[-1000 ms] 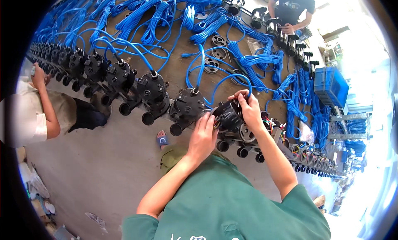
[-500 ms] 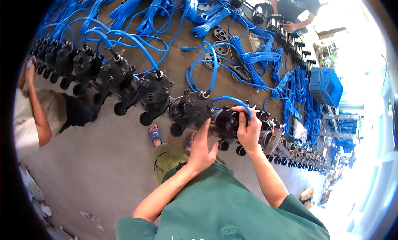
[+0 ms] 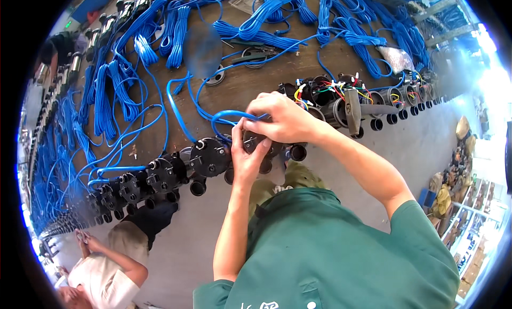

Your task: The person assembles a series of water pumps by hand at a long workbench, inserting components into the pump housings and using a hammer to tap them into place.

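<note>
A black round cover (image 3: 252,142), seemingly of a pump or motor housing, sits beneath both hands at the near table edge. My left hand (image 3: 246,158) is closed around its left side, thumb and fingers on the cover. Bent over the top is my right hand (image 3: 281,117), its thumb and fingers closed on a blue cable (image 3: 226,114) that loops in from the left. The cable's end lies hidden under the fingers. Just left stands another black housing (image 3: 210,157) with a blue cable rising from its top.
More capped housings (image 3: 165,173) run leftward along the edge. To the right, uncapped housings (image 3: 336,113) show coloured wires, with a hammer-shaped tool (image 3: 353,111) across them. Blue cable bundles (image 3: 266,13) and a metal pulley (image 3: 216,75) lie on the table (image 3: 154,87). Another person (image 3: 112,266) is at lower left.
My view has turned to the right. My left hand, beside the cover before, now wraps its side. The right hand has shifted from the cover's top onto the blue cable.
</note>
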Available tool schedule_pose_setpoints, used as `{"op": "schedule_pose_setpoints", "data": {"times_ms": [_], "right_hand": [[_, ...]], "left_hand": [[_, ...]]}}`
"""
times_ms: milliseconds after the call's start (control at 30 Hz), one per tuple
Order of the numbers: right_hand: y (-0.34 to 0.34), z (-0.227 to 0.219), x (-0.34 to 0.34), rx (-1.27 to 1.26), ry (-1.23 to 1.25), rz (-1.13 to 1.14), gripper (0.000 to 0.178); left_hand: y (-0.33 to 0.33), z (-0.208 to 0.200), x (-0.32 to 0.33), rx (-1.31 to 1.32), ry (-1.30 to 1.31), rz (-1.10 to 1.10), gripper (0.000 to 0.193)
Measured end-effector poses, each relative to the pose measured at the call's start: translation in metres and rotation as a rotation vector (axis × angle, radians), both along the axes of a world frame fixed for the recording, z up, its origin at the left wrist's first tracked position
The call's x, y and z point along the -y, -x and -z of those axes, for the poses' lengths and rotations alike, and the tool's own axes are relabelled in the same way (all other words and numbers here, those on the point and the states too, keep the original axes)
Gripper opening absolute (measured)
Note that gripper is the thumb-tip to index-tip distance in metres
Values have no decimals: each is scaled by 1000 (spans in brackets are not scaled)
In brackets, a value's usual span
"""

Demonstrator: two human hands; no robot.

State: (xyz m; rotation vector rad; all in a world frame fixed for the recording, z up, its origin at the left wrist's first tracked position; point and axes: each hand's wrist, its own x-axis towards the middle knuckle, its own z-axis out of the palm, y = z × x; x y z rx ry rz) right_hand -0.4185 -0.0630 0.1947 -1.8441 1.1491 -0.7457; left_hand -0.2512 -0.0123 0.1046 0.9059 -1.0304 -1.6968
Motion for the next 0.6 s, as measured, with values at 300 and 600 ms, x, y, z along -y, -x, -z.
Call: {"op": "schedule_pose_setpoints", "data": {"times_ms": [300,600], "right_hand": [[-2,-80,98,1018,-280,352,30],[156,-17,-44,-293,199,933,32]], "left_hand": [[-4,-2,9,233,89,64,57],[3,2,8,202,104,-32,60]]}}
